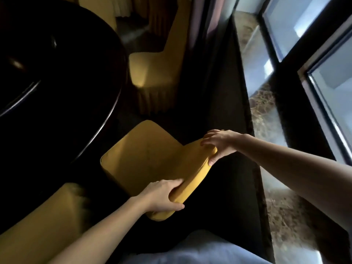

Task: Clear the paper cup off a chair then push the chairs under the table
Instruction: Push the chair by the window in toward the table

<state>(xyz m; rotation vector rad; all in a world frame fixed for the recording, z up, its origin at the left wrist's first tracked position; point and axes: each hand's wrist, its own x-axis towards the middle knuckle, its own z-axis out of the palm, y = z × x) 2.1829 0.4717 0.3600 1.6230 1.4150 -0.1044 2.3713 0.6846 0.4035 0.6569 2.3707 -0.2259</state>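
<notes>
Crowding the upper left of the head view is a dark, glossy round table (57, 82), its curved rim sweeping down toward frame centre. A far chair (152, 73) in yellow stands at upper centre, just beside the rim, with a pleated skirt below the seat. A third chair (47, 216), also yellow and blurred, sits at lower left close to the table. The right side is taken by a window (323, 77) with dark frames and a mottled brown sill (266, 121) below it. A dark curtain (202, 25) hangs at top centre. The floor between chairs and sill is too dark to read. Pale blue clothing (200, 250) shows at the bottom edge.

Both bare forearms reach in, one from lower left and one from the right. The left hand (163, 195) grips the nearer end of the backrest (192, 168), fingers (174, 182) curled over the front face and thumb under the back. The right hand (219, 143) grips the farther end, fingers (206, 142) draped over the top and thumb pressed on the rear side.

The near chair (144, 159) sits at frame centre, between the table and the sill. It is yellow with a smooth seat and rounded corners. The seat's lower-left corner lies just beside the table rim; I cannot tell whether any of it is beneath the top.
</notes>
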